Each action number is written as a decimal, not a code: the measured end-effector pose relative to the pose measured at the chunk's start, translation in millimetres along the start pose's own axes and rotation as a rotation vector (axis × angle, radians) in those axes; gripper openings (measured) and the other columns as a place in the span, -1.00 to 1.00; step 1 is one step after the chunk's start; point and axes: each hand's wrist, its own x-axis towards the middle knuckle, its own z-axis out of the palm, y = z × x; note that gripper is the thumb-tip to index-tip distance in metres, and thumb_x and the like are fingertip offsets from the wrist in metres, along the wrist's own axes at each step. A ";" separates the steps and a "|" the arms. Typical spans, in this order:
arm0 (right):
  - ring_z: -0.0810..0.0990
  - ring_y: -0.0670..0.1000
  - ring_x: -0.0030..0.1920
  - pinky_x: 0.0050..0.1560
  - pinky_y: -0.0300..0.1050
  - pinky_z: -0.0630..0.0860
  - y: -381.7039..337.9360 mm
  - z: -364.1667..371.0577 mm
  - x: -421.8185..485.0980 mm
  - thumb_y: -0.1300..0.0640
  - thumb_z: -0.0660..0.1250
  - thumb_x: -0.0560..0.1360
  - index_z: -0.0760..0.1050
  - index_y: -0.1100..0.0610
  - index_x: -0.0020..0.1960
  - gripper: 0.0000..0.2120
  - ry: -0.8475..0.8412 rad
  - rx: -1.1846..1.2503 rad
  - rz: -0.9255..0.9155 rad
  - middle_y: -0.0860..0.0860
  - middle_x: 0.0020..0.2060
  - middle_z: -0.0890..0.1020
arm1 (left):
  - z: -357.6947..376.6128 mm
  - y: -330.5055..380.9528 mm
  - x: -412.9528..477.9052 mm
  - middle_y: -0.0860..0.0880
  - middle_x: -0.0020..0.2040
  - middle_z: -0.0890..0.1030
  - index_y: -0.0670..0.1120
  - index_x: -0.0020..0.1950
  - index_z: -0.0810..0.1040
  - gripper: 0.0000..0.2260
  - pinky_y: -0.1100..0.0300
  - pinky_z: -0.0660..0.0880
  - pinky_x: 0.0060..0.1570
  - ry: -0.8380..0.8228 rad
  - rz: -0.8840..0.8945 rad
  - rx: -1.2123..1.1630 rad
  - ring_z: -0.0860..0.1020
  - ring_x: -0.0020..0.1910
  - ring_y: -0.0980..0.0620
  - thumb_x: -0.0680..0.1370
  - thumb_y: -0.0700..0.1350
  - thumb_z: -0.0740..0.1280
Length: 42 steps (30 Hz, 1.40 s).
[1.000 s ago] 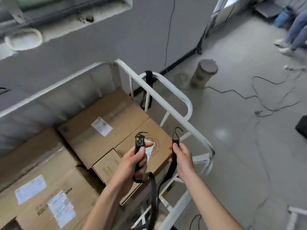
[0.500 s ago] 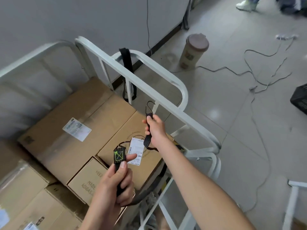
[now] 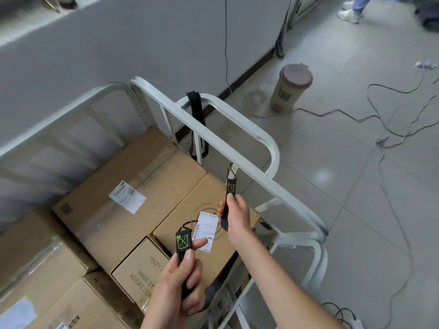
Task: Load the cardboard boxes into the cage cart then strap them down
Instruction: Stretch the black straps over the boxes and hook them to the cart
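Several cardboard boxes (image 3: 123, 210) lie packed inside the white cage cart (image 3: 237, 153). My left hand (image 3: 180, 283) grips one end of a black strap (image 3: 183, 243), its hook end pointing up over the boxes. My right hand (image 3: 234, 216) pinches the strap's other end, whose metal hook (image 3: 231, 172) is raised close under the cart's top rail. The strap's middle hangs down out of sight between my arms. A second black strap (image 3: 198, 119) hangs over the far curved rail.
A grey wall stands behind the cart. On the tiled floor to the right are a lidded cup (image 3: 291, 87) and loose cables (image 3: 392, 124). Another person's shoes (image 3: 349, 14) show at the top right.
My right hand has carried its hook end up and away towards the cart's top rail. My left hand has dropped lower with its end. The view has tilted.
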 end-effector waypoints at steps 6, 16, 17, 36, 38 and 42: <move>0.48 -0.02 -0.43 -0.42 -0.17 0.45 13.1 -24.9 -74.0 0.10 0.10 0.68 0.46 0.22 -0.02 -0.75 -0.088 -0.173 0.038 0.05 -0.39 0.50 | 15.0 7.9 -35.0 -0.06 -0.45 0.20 -0.18 0.14 0.65 -0.70 0.41 0.14 -0.59 0.033 0.033 -0.157 0.14 -0.65 0.19 0.51 -0.09 0.25; 0.60 0.16 -0.26 -0.09 0.11 0.54 17.7 -3.9 -229.1 0.25 0.11 0.69 0.42 0.26 0.06 -0.86 -0.236 -0.055 0.277 0.21 -0.22 0.61 | 5.0 38.9 -113.6 0.04 -0.43 0.26 -0.13 0.21 0.56 -0.72 0.36 0.17 -0.65 0.097 0.295 -0.344 0.15 -0.63 0.19 0.59 -0.04 0.23; 0.62 0.18 -0.20 0.00 0.14 0.55 20.6 -0.1 -246.8 0.28 0.12 0.68 0.41 0.25 0.06 -0.89 -0.262 -0.051 0.288 0.23 -0.17 0.63 | -1.6 39.7 -127.4 0.04 -0.43 0.26 -0.12 0.21 0.55 -0.73 0.36 0.17 -0.66 0.106 0.326 -0.356 0.16 -0.63 0.19 0.58 -0.04 0.23; 0.66 0.10 0.03 0.33 0.19 0.42 206.0 11.7 -527.8 0.25 -0.03 0.72 0.27 0.23 0.35 -0.76 -0.683 -0.310 0.340 0.25 0.12 0.62 | -260.4 -80.2 -575.0 0.06 -0.41 0.29 -0.09 0.18 0.52 -0.80 0.33 0.17 -0.64 0.645 0.980 -0.508 0.20 -0.62 0.18 0.68 -0.05 0.18; 0.68 0.09 0.02 0.28 0.16 0.47 228.7 13.5 -551.2 0.27 -0.01 0.71 0.27 0.23 0.35 -0.76 -0.690 -0.329 0.342 0.23 0.10 0.63 | -281.1 -99.2 -606.1 0.06 -0.41 0.30 -0.09 0.17 0.53 -0.80 0.32 0.16 -0.62 0.713 0.993 -0.500 0.20 -0.61 0.17 0.68 -0.05 0.17; 0.71 0.14 0.00 -0.02 0.05 0.58 275.6 19.1 -590.5 0.24 0.00 0.72 0.28 0.29 0.39 -0.71 -0.736 -0.365 0.402 0.26 0.10 0.64 | -326.5 -125.6 -651.8 0.07 -0.42 0.31 -0.11 0.18 0.52 -0.79 0.32 0.17 -0.63 0.789 1.011 -0.522 0.20 -0.61 0.18 0.69 -0.06 0.16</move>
